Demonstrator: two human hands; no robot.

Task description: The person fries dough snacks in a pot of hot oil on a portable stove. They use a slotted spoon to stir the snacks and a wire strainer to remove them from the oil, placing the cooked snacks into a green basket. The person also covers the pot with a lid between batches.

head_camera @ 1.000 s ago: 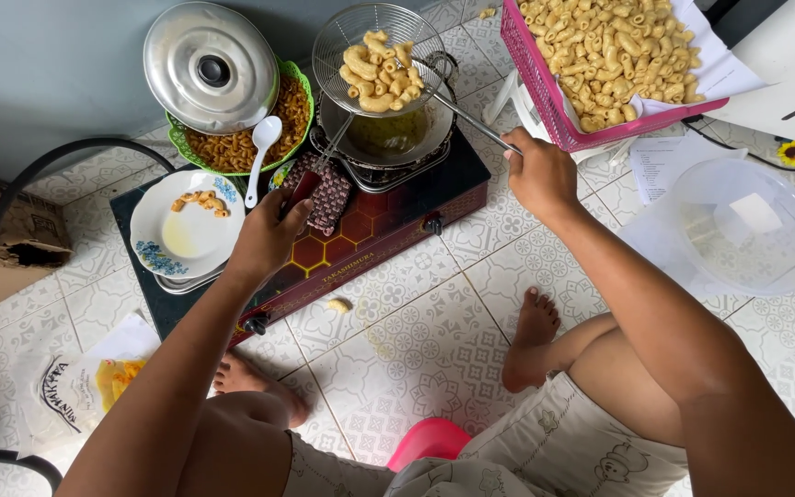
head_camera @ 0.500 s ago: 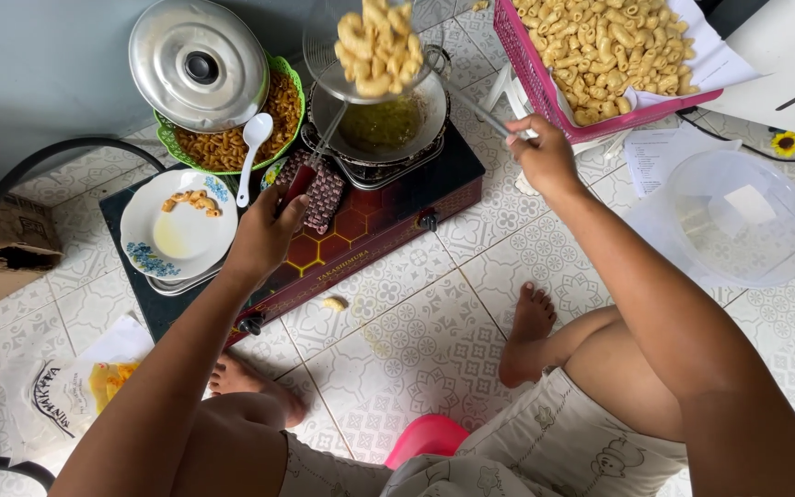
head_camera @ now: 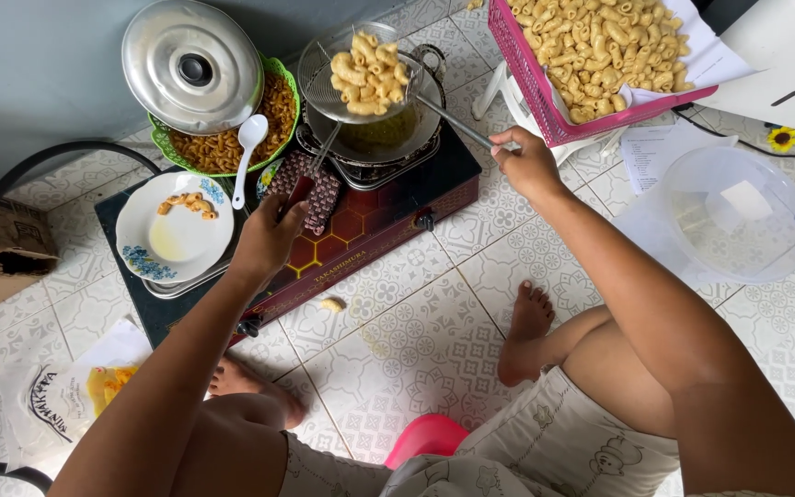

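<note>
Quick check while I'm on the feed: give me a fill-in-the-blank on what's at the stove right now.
1. The right hand holds the wire skimmer full of fried ____ above the pan.
2. The fried pile at top right lies in a ____ basket.
3. The metal lid rests on the ____ bowl.

Missing words: macaroni; pink; green

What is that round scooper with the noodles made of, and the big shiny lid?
The scooper in the right hand looks like fine metal wire mesh: you see through it. The lid looks like polished metal, mirror-bright, with a dark knob.
</note>
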